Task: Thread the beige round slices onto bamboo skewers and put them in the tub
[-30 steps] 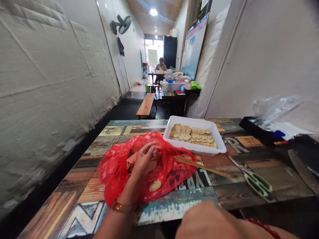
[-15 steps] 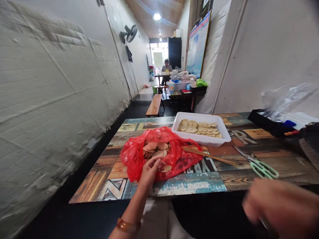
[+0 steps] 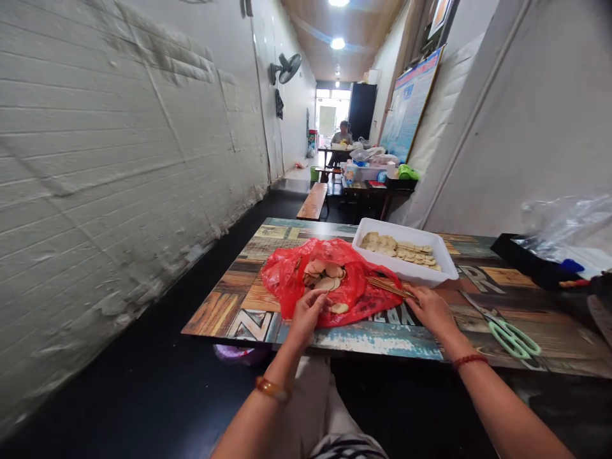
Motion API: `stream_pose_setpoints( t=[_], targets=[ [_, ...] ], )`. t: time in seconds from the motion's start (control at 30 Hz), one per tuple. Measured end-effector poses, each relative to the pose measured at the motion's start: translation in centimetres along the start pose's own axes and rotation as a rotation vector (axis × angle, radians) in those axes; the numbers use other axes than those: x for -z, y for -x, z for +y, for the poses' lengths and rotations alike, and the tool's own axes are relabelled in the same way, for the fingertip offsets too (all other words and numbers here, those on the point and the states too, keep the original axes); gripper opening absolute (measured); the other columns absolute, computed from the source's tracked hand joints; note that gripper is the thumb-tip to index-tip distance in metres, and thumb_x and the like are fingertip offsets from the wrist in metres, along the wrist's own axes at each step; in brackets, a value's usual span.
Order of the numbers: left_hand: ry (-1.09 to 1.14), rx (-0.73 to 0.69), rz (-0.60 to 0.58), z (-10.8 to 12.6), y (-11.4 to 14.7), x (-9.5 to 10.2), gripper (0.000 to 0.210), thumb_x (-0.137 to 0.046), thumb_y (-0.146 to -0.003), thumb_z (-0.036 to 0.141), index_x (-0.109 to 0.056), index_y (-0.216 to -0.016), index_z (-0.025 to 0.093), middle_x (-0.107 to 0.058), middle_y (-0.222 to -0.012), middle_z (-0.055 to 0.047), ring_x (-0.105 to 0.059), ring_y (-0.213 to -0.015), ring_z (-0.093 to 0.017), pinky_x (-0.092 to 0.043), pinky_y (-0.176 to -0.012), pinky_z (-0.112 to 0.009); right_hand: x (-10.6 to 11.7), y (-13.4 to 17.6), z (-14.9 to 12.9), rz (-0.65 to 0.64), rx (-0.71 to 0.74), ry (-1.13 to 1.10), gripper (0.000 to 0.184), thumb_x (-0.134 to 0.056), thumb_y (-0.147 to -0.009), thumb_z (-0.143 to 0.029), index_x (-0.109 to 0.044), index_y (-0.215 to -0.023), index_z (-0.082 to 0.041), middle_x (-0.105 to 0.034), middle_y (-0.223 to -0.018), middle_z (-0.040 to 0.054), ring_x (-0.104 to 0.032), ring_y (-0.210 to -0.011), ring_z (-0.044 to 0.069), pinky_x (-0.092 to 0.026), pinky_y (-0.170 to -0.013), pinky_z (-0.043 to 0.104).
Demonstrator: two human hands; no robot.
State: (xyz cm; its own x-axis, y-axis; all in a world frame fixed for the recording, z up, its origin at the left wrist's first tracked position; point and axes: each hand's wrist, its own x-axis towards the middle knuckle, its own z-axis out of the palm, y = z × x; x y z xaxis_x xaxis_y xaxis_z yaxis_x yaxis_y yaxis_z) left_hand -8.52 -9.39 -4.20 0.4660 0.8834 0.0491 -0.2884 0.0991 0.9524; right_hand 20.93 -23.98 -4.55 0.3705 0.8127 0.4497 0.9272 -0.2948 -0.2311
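A red plastic bag (image 3: 282, 280) lies on the table with its mouth spread, showing thin, pale, round slices (image 3: 327, 274) that look like potato. My left hand (image 3: 308, 313) is at the bag's near edge, thumb and fingers drawn together; what they hold, if anything, is hidden. One loose slice (image 3: 339, 308) lies just right of those fingertips. On the bag's right side rests a bundle of thin bamboo skewers (image 3: 385, 285), their near ends pinched in the fingers of my right hand (image 3: 433, 312). Behind them stands a white plastic tray (image 3: 447, 258) with rows of flat slices (image 3: 399, 248).
Green-handled scissors (image 3: 514, 338) lie on the patterned table (image 3: 215, 312) to the right. A black box (image 3: 521, 258) with clear plastic stands at the far right. Below the left edge is a purple basin (image 3: 239, 354). Farther off are a bench (image 3: 313, 201) and a seated person (image 3: 342, 134).
My right hand has come from the lower right, where it was blurred, up to the skewers and grips their ends. My left hand stays by the bag. The whole view has shifted.
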Motion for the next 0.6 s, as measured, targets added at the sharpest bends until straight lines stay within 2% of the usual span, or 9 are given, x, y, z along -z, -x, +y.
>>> stream_pose_setpoints(
  t=[0.2,0.33,0.47,0.53,0.6],
  targets=[
    [0.017,-0.012,-0.004,-0.5,0.4,0.1,0.036,-0.067,-0.070,0.043,-0.063,-0.089,0.013,-0.065,-0.068,-0.003,-0.058,-0.056,-0.011,-0.042,-0.054,-0.022,-1.0,1.2,-0.1,0.026,-0.002,0.036,0.027,-0.044,-0.088,-0.030,-0.067,-0.090,-0.016,-0.067,-0.096,0.0140,-0.062,-0.088,0.027,-0.046,-0.072,0.036],
    [0.015,-0.034,0.012,-0.9,0.3,0.1,0.034,-0.067,-0.070,0.041,-0.063,-0.090,0.013,-0.066,-0.070,-0.003,-0.059,-0.058,-0.011,-0.043,-0.056,-0.022,-0.5,2.2,-1.2,0.058,-0.004,-0.010,0.029,-0.039,-0.091,-0.032,-0.063,-0.097,-0.016,-0.066,-0.099,0.0144,-0.062,-0.089,0.027,-0.045,-0.074,0.038],
    [-0.016,-0.052,0.018,-1.1,0.2,0.2,0.031,-0.067,-0.071,0.038,-0.063,-0.089,0.013,-0.065,-0.069,-0.003,-0.058,-0.057,-0.011,-0.041,-0.055,-0.021,0.7,2.4,-4.0,0.047,0.018,-0.131,0.033,-0.034,-0.094,-0.036,-0.058,-0.106,-0.017,-0.067,-0.101,0.0113,-0.064,-0.087,0.023,-0.047,-0.073,0.033],
    [-0.024,-0.063,0.009,-1.0,0.3,0.2,0.030,-0.066,-0.072,0.037,-0.063,-0.090,0.013,-0.065,-0.069,-0.003,-0.057,-0.057,-0.011,-0.040,-0.054,-0.021,1.3,2.4,-5.9,0.024,0.027,-0.211,0.033,-0.031,-0.096,-0.037,-0.057,-0.104,-0.018,-0.068,-0.084,0.0064,-0.065,-0.072,0.019,-0.048,-0.064,0.029],
    [-0.035,-0.072,0.009,-0.8,0.5,0.2,0.029,-0.065,-0.073,0.036,-0.063,-0.090,0.013,-0.066,-0.070,-0.003,-0.057,-0.057,-0.011,-0.039,-0.054,-0.021,2.0,2.5,-7.9,-0.002,0.043,-0.286,0.033,-0.030,-0.096,-0.039,-0.056,-0.098,-0.020,-0.063,-0.066,0.0004,-0.061,-0.058,0.017,-0.047,-0.058,0.026]
  ],
)
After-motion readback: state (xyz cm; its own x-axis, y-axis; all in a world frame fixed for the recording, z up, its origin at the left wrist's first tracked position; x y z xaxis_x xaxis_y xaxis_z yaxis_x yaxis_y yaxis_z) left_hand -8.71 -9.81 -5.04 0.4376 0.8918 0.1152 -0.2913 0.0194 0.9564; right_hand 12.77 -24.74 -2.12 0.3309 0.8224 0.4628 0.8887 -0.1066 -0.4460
